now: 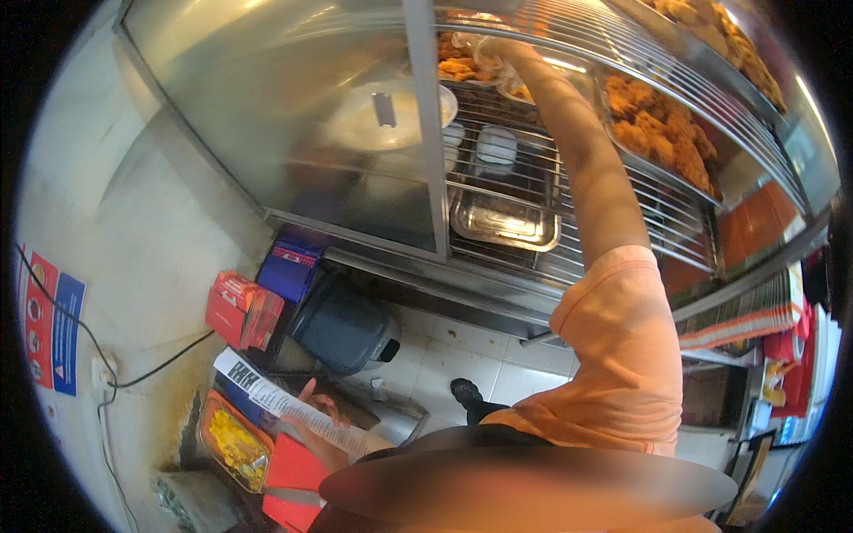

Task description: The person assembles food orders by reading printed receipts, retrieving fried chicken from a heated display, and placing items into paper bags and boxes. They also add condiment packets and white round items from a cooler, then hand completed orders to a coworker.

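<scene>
A long white printed receipt (271, 398) lies across my left hand (315, 437) at the lower left. The fingers of that hand curl round its edge. My right arm stretches up into a glass-fronted metal display cabinet. At its far end, my right hand (503, 51) wears a thin clear plastic glove and is over a tray of fried chicken (459, 69). Its fingers are small and blurred, so whether they grip a piece cannot be seen. Another tray of fried chicken (657, 133) stands to the right of my forearm.
Wire racks (640, 206) run through the cabinet; an emptied-looking metal tray (506, 224) sits below. Frosted sliding glass (284, 115) covers the left side. On the left stand red boxes (240, 311), a dark bin (342, 327) and an orange tray of yellow food (235, 444). A black cable (169, 366) hangs along the wall.
</scene>
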The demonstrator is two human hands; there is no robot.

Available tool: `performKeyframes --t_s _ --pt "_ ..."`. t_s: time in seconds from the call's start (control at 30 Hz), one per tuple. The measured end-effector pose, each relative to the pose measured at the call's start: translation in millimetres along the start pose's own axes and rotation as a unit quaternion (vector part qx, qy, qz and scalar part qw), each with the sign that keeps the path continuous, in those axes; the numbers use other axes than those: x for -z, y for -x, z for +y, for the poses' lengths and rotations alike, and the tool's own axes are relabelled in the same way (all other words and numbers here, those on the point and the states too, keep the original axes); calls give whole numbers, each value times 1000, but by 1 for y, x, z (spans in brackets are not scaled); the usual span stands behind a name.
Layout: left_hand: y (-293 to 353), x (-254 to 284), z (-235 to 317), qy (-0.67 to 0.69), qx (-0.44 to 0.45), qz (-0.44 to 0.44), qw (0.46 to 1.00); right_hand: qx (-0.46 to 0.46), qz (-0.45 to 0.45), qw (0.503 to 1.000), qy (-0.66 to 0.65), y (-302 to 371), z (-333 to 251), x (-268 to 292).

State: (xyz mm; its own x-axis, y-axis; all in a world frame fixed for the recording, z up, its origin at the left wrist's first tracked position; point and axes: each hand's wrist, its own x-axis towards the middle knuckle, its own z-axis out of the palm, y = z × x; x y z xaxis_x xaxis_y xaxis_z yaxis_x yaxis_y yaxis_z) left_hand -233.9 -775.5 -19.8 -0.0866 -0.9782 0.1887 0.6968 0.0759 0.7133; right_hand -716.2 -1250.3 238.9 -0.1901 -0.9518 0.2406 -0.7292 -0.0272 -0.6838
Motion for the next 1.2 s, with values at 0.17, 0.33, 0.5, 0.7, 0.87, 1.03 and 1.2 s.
performKeyframes --t_s 0.17,0.33,0.5,0.7,0.87,1.03,1.2 --pt "4 -16 11 -6 -16 137 990 60 -35 993 98 -34 20 -14" --pt "33 -88 20 -47 -86 394 914 245 -33 916 315 -57 24 -20" --pt "77 -120 62 -13 -161 311 937 253 110 841 466 20 10 2" --pt "321 -103 120 11 -248 326 912 207 245 728 606 251 10 22" --pt "489 -109 139 4 -321 411 853 111 304 -13 946 436 -23 -88" --pt "627 -130 157 -11 -360 482 799 392 397 -447 699 745 -77 -241" --pt "673 -137 161 -52 -408 523 747 270 752 -222 559 907 -202 -286"
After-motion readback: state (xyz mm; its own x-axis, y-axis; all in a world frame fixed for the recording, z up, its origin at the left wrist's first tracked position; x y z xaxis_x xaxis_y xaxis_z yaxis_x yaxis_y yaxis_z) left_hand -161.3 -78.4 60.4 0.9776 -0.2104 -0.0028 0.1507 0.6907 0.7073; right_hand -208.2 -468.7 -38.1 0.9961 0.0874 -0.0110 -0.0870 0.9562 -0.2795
